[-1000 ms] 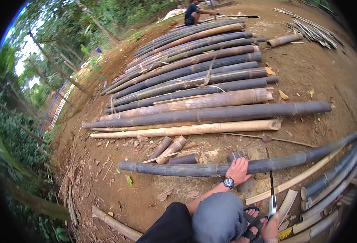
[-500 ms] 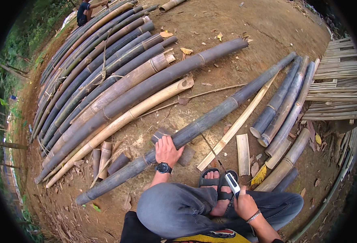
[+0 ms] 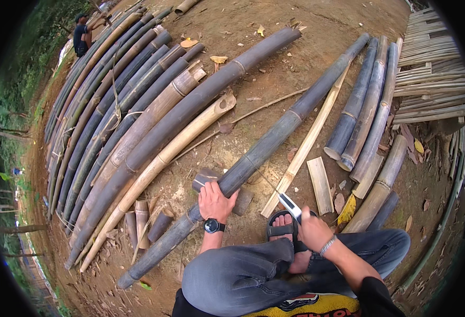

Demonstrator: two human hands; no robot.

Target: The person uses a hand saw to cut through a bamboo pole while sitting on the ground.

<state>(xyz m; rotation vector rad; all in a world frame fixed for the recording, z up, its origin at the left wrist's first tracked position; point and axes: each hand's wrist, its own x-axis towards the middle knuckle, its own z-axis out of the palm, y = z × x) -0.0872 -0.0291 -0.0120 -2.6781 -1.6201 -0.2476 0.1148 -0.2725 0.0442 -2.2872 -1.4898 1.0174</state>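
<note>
We see brown dirt ground (image 3: 348, 21) all around, with a big pile of bamboo poles (image 3: 156, 116) on the left. On the right edge there is a rack of thin bamboo slats (image 3: 433, 79). In the middle, a long dark pole (image 3: 269, 138) lies on a slant, between the pile and three shorter dark poles (image 3: 367, 100). Next to it we spot a long pale strip (image 3: 307, 149) of split bamboo. Low down are the person's bent legs in gray jeans (image 3: 238, 277). A short log (image 3: 205, 179) sits under the long dark pole, poking out on both sides. We see a saw (image 3: 290, 207) with a white and black handle; its thin blade points up to the pole's side, but we can't tell if it bites in. The left hand (image 3: 216, 202) is clamped over the pole by the log, thumb on one side and fingers on the other. The right hand (image 3: 315, 231) is wrapped tight around the saw's handle. Near it we see a foot in a dark sandal (image 3: 282, 230). Smaller things are a yellow leaf (image 3: 347, 209), a black watch (image 3: 212, 225) on the left wrist and a thin bracelet (image 3: 328, 245) on the right.
</note>
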